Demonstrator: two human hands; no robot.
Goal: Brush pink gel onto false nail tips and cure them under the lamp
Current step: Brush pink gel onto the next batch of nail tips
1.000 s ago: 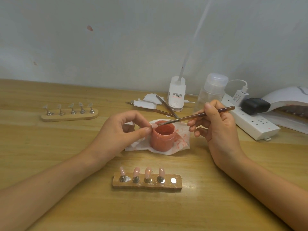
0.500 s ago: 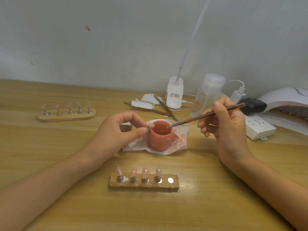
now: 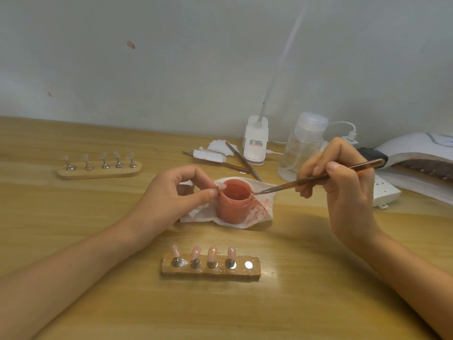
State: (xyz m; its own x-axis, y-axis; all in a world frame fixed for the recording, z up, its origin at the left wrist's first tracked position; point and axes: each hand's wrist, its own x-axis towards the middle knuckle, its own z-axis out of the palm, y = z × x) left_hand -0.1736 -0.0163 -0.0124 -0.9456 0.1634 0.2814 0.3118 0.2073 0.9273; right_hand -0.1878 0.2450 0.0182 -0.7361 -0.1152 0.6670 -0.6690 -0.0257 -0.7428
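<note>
An open pot of pink gel stands on a stained white tissue at the table's middle. My left hand pinches a small stand with a nail tip at the pot's left rim. My right hand grips a thin brush, whose bristle end touches the pot's right rim. In front of me lies a wooden holder with several pink-coated nail tips and one bare metal spot at its right end. The white curing lamp sits at the far right.
A second wooden holder with several clear tips lies at the back left. Behind the pot are tools and wipes, a white lamp base, a clear pump bottle and a white power strip.
My right hand drew the brush to the right, from over the pot's middle to its right rim. My left hand stayed by the pot, still pinching the tip.
</note>
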